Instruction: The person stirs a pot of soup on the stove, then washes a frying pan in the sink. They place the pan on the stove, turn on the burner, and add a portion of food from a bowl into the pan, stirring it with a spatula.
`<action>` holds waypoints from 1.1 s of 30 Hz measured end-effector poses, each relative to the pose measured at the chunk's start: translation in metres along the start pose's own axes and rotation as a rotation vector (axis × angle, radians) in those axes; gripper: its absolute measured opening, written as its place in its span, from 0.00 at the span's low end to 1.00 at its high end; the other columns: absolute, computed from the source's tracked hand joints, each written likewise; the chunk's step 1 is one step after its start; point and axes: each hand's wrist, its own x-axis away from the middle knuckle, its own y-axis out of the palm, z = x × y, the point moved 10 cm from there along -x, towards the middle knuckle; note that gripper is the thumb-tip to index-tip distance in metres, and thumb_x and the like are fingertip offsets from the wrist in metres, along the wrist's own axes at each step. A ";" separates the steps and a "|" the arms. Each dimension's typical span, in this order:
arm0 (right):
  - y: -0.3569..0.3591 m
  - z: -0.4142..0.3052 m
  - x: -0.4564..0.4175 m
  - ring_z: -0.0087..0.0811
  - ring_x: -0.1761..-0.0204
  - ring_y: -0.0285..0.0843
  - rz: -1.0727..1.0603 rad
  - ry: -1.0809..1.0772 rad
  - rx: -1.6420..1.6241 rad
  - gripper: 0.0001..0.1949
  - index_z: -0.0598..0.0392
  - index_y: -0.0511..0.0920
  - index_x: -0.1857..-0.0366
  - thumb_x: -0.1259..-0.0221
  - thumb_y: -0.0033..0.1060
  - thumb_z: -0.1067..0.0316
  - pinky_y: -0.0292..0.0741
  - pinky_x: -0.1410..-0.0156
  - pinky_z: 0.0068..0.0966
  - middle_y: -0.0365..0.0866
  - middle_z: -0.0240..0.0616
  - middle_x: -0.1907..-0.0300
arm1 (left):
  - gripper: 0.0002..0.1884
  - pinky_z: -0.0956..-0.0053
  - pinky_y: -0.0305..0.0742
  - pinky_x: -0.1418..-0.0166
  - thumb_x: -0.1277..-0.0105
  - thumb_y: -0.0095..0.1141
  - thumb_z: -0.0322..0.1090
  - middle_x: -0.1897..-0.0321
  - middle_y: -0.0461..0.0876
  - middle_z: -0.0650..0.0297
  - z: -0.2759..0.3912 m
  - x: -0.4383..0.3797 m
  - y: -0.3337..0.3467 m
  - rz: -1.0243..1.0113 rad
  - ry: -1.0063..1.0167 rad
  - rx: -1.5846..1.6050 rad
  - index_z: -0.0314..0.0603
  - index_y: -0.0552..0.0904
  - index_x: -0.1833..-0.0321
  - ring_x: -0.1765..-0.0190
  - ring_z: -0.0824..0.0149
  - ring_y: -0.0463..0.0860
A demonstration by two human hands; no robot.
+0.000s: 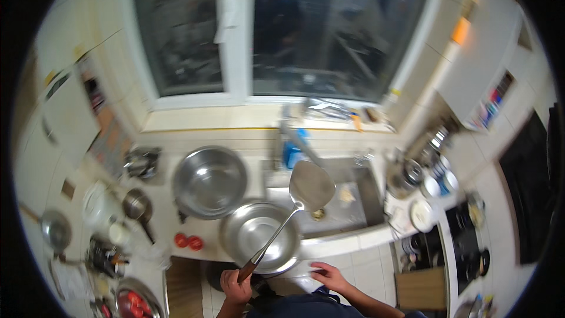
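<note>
My left hand (235,286) is closed around the wooden handle of a metal wok spatula (312,185). Its broad blade is raised and hides part of the sink (326,227) behind it. Under the shaft, a wide stainless steel basin (238,234) stands at the counter's front edge. My right hand (329,276) is held near my body, to the right of that basin, with its fingers apart and nothing in them. Behind and to the left stands a second, deeper steel basin (209,185). Two cut tomato halves (188,241) lie on the counter to its front.
A faucet (300,141) and a blue bottle (291,152) stand behind the sink. Left are a small saucepan (134,205) and a bowl of red pieces (134,304). White bowls and lidded pots (412,172) crowd the right counter. A window (326,35) is ahead.
</note>
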 end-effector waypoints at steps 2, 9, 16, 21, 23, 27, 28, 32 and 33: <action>0.006 -0.068 0.023 0.34 0.35 0.74 -0.125 -0.052 -0.004 0.28 0.52 0.65 0.30 0.33 0.62 0.68 0.73 0.33 0.32 0.72 0.36 0.33 | 0.20 0.54 0.71 0.61 0.40 0.65 0.30 0.63 0.75 0.50 0.058 -0.009 0.046 -0.075 0.116 0.022 0.32 0.72 0.49 0.66 0.48 0.76; -0.118 -0.108 0.100 0.31 0.36 0.72 0.002 -0.366 -0.397 0.30 0.55 0.61 0.28 0.31 0.61 0.66 0.70 0.32 0.32 0.71 0.38 0.34 | 0.18 0.53 0.71 0.59 0.36 0.61 0.37 0.63 0.73 0.51 0.257 0.035 0.216 -0.390 0.329 0.317 0.34 0.72 0.50 0.64 0.49 0.75; -0.302 -0.044 0.228 0.34 0.39 0.75 0.362 -0.422 -0.719 0.21 0.60 0.71 0.39 0.38 0.50 0.78 0.71 0.32 0.32 0.75 0.44 0.37 | 0.22 0.59 0.77 0.50 0.39 0.59 0.42 0.49 0.78 0.49 0.426 0.076 0.330 -0.878 0.512 0.799 0.38 0.77 0.45 0.56 0.50 0.80; -0.379 -0.005 0.320 0.41 0.40 0.78 0.504 -0.494 -0.999 0.20 0.61 0.72 0.42 0.40 0.49 0.81 0.73 0.33 0.38 0.75 0.50 0.38 | 0.20 0.62 0.78 0.54 0.42 0.56 0.32 0.52 0.79 0.50 0.507 0.094 0.396 -1.100 0.375 0.937 0.37 0.77 0.46 0.60 0.54 0.81; -0.404 0.012 0.351 0.44 0.43 0.80 0.565 -0.511 -1.081 0.20 0.62 0.71 0.43 0.41 0.49 0.82 0.75 0.34 0.41 0.75 0.52 0.39 | 0.19 0.62 0.78 0.54 0.42 0.55 0.30 0.53 0.79 0.51 0.530 0.104 0.424 -1.197 0.322 0.935 0.37 0.76 0.46 0.60 0.54 0.80; -0.460 0.100 0.430 0.41 0.57 0.87 1.002 -0.202 -0.811 0.14 0.61 0.72 0.46 0.34 0.51 0.77 0.84 0.49 0.34 0.83 0.51 0.51 | 0.11 0.67 0.78 0.57 0.34 0.51 0.30 0.59 0.81 0.52 0.577 0.129 0.490 -1.316 0.191 1.038 0.35 0.79 0.52 0.65 0.60 0.81; -0.470 0.128 0.459 0.37 0.61 0.87 1.160 -0.041 -0.693 0.12 0.59 0.73 0.48 0.33 0.54 0.73 0.84 0.56 0.31 0.84 0.46 0.57 | 0.10 0.68 0.78 0.58 0.32 0.48 0.31 0.62 0.81 0.53 0.593 0.133 0.507 -1.378 0.109 1.047 0.35 0.80 0.54 0.66 0.62 0.81; -0.495 0.153 0.563 0.30 0.75 0.82 1.452 0.461 -0.034 0.11 0.52 0.80 0.58 0.35 0.64 0.57 0.78 0.70 0.28 0.81 0.34 0.77 | 0.17 0.74 0.76 0.61 0.23 0.39 0.37 0.71 0.82 0.58 0.640 0.158 0.587 -1.577 -0.243 1.054 0.34 0.81 0.60 0.71 0.69 0.79; -0.498 0.151 0.578 0.30 0.78 0.81 1.489 0.508 0.210 0.12 0.50 0.81 0.61 0.36 0.65 0.54 0.76 0.71 0.29 0.79 0.34 0.81 | 0.20 0.75 0.76 0.62 0.21 0.36 0.38 0.73 0.82 0.59 0.649 0.171 0.611 -1.625 -0.338 1.051 0.34 0.80 0.62 0.72 0.70 0.79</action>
